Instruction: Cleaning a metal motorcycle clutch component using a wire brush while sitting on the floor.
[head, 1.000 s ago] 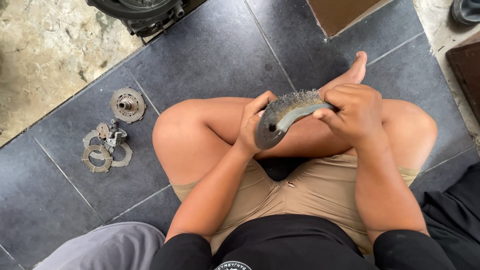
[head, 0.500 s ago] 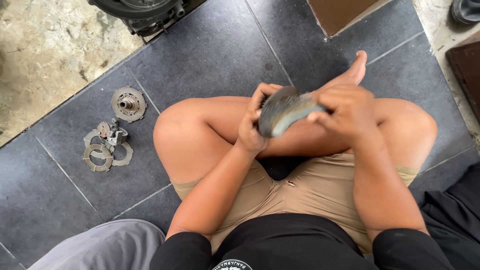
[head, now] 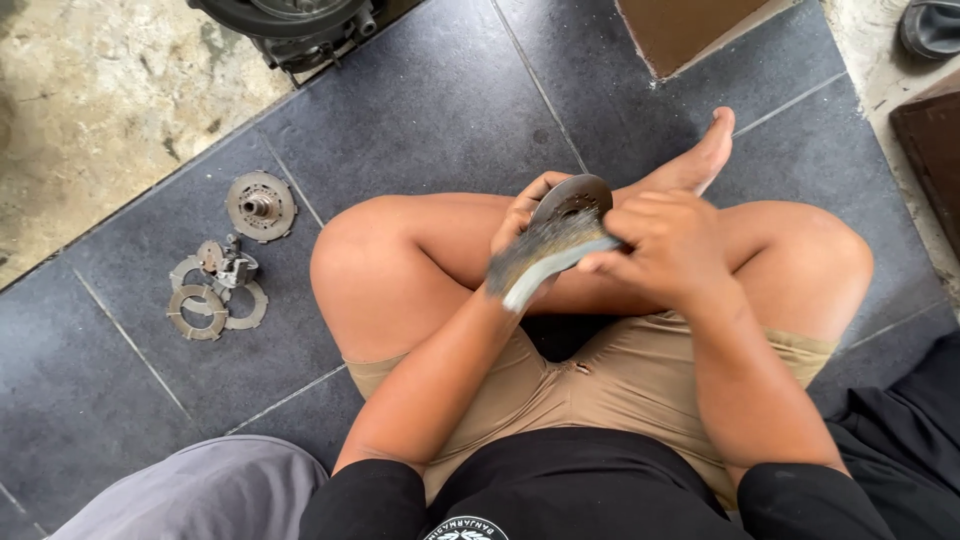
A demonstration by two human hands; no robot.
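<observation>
Dull metal disc (head: 572, 199), matt tiles (head: 440, 110)

Right hand (head: 672, 245) drags a wire brush (head: 545, 255) (blurred) across the metal disc (head: 572, 196) in left hand (head: 520, 215).

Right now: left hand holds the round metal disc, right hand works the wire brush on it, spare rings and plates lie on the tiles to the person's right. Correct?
Not quite. The head view shows the spare rings and plates on the tiles to the person's left, not the right. The rest stands: left hand holds the round metal disc, right hand works the wire brush.

- Setting: informal repair workshop, work done seated on the floor (head: 450, 110).
- Evidence: dark grey floor tiles; clutch plates (head: 205, 305), geared hub (head: 260, 206) laid out; engine casing (head: 295, 25) nearby.
</observation>
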